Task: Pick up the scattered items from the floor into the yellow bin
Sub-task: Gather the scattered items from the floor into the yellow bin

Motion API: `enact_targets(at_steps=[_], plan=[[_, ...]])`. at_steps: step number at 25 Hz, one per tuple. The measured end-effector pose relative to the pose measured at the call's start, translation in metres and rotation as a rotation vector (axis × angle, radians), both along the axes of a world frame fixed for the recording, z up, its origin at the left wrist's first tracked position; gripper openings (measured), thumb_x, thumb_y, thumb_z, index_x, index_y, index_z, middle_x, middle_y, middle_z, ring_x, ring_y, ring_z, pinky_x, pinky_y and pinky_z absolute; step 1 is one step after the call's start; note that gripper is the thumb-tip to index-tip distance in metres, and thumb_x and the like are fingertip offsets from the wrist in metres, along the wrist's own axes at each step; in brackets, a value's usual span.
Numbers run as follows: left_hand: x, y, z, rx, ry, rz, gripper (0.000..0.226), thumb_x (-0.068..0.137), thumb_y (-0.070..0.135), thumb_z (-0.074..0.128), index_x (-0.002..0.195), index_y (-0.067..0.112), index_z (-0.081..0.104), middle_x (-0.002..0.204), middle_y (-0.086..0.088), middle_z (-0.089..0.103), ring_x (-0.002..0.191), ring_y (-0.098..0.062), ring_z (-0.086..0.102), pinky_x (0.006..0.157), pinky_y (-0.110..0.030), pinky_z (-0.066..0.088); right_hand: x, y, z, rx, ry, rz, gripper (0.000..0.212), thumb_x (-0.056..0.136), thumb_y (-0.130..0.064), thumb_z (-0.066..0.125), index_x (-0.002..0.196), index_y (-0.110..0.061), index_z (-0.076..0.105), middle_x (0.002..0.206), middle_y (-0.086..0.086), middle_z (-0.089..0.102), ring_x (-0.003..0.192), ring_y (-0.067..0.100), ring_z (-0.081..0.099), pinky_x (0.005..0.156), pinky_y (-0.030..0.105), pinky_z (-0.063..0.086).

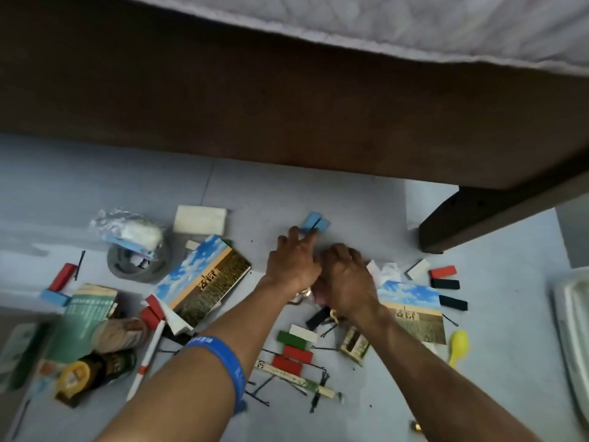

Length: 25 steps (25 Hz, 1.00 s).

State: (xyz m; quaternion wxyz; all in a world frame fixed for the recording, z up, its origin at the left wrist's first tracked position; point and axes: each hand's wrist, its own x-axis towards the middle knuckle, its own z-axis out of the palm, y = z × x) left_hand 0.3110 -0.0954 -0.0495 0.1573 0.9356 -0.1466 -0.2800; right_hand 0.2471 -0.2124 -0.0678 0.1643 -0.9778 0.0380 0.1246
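Both my arms reach forward over a grey floor littered with small items. My left hand has its fingers spread, and its fingertips touch two light blue blocks lying side by side. My right hand is curled palm down beside it, over some small items that it hides; I cannot tell whether it holds any. Red, green, white and black blocks and black hairpins lie under my forearms. Two picture postcards lie on either side. The yellow bin is out of view.
A dark brown bed frame with a white mattress crosses the top, its leg at right. At left lie a tape roll, plastic bag, white sponge, jars and booklets. A pale tray edge and yellow spoon sit at right.
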Motion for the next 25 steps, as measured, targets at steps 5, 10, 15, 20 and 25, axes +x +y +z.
enact_targets(at_steps=[5,10,15,20,25], plan=[[0.006,-0.009,-0.004,0.067,-0.186,-0.115,0.055,0.094,0.035,0.054,0.143,0.016,0.038,0.142,-0.012,0.042,0.121,-0.032,0.042,0.095,-0.043,0.041,-0.038,0.004,0.0,-0.015,0.045,-0.015,0.051,0.073,-0.034,0.068,0.118,-0.013,0.061,0.134,0.01,0.046,0.113,0.035,0.048,0.1,0.04,0.039],[-0.012,-0.009,-0.007,0.041,-0.304,-0.044,0.049,0.094,0.036,0.057,0.136,0.013,0.045,0.131,-0.012,0.05,0.114,-0.03,0.049,0.085,-0.04,0.046,-0.035,0.007,-0.003,-0.062,0.072,-0.036,0.053,0.075,-0.037,0.063,0.124,-0.019,0.058,0.137,0.009,0.046,0.122,0.03,0.044,0.105,0.034,0.033],[-0.011,-0.013,-0.005,-0.003,-0.156,-0.141,0.051,0.09,0.011,0.059,0.138,0.017,0.044,0.14,-0.013,0.035,0.12,-0.031,0.042,0.082,-0.037,0.046,-0.05,0.015,0.007,-0.096,0.079,-0.055,0.044,0.071,-0.029,0.059,0.115,-0.02,0.06,0.119,0.005,0.056,0.107,0.033,0.05,0.091,0.037,0.042],[-0.024,-0.013,-0.007,0.053,-0.224,-0.059,0.044,0.09,0.008,0.061,0.131,0.012,0.047,0.131,-0.014,0.042,0.112,-0.03,0.048,0.078,-0.034,0.049,-0.056,0.003,0.01,-0.03,0.043,-0.139,0.033,0.069,-0.03,0.066,0.099,-0.019,0.065,0.106,0.005,0.06,0.102,0.033,0.054,0.091,0.038,0.041],[-0.028,-0.012,-0.009,-0.024,-0.12,-0.022,0.056,0.084,0.01,0.064,0.136,0.02,0.044,0.126,-0.014,0.04,0.111,-0.033,0.046,0.084,-0.039,0.051,-0.067,-0.004,0.011,0.071,-0.06,-0.212,0.026,0.065,-0.028,0.075,0.085,-0.013,0.069,0.095,0.007,0.064,0.095,0.034,0.058,0.087,0.039,0.044]])
